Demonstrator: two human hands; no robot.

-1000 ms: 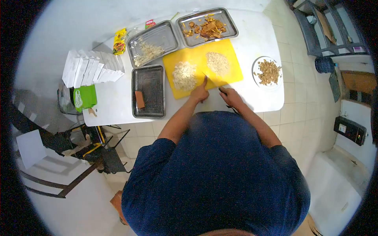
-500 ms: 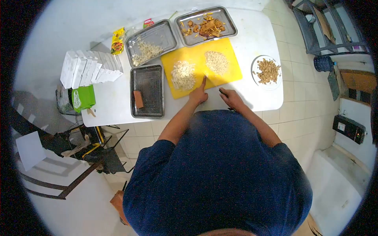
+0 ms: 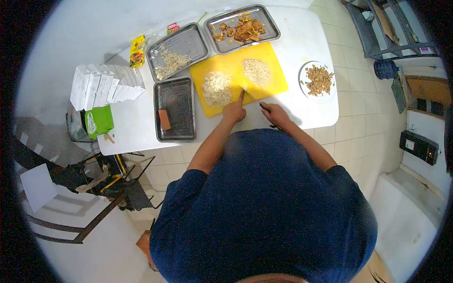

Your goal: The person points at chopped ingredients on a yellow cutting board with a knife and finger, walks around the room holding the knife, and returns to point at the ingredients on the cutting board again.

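While bare left hand (image 3: pixel 234 112) points 1 finger (image 3: pixel 241 97) over yellow rectangular board (image 3: pixel 237 75): hold, cannot tell.
Bare right hand (image 3: pixel 276 115): curled around slim black handle (image 3: pixel 262 106); better firm, away from finger.

On the counter (image 3: pixel 302 52), a board (image 3: pixel 278 80) bears a left pile (image 3: pixel 217 89) and a right pile (image 3: pixel 256 72), with a knife (image 3: pixel 263 107) at its near edge. A back tray (image 3: pixel 271 28) of food (image 3: pixel 245 29) sits behind the board; to the left, a middle tray (image 3: pixel 191 37) sits behind a front tray (image 3: pixel 179 118) holding a block (image 3: pixel 164 120). A plate (image 3: pixel 301 81) sits right, boxes (image 3: pixel 96 87) far left, a packet (image 3: pixel 137 51) behind them.
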